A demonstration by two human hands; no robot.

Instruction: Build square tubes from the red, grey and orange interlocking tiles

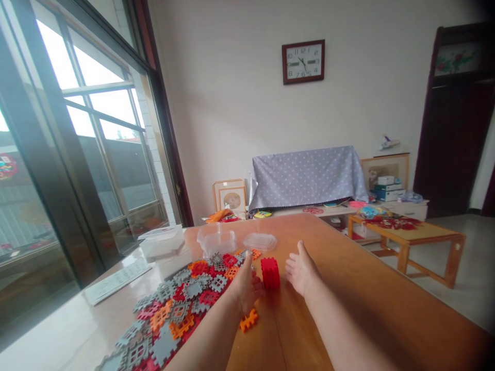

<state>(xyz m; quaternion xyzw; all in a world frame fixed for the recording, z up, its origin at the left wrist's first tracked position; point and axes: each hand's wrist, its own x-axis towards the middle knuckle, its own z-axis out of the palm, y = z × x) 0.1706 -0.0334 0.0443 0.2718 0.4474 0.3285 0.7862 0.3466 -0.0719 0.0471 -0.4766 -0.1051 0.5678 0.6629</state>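
A red block of interlocking plastic tiles [270, 273] stands upright on the wooden table. To its left is my left hand [247, 286], thumb raised and fingers apart from the block, holding nothing. On the other side my right hand [301, 269] is open too, palm turned toward the block, with a small gap between. An orange tile [248, 320] lies just below my left hand. Spread to the left is a heap of grey, red and orange notched tiles [193, 288], partly covered by my left forearm.
Clear plastic containers [216, 241] and a clear lid [260, 241] sit behind the heap. Printed sheets [118, 281] and a white box [162, 245] lie at the left by the window. A low wooden table [410, 237] stands off to the right.
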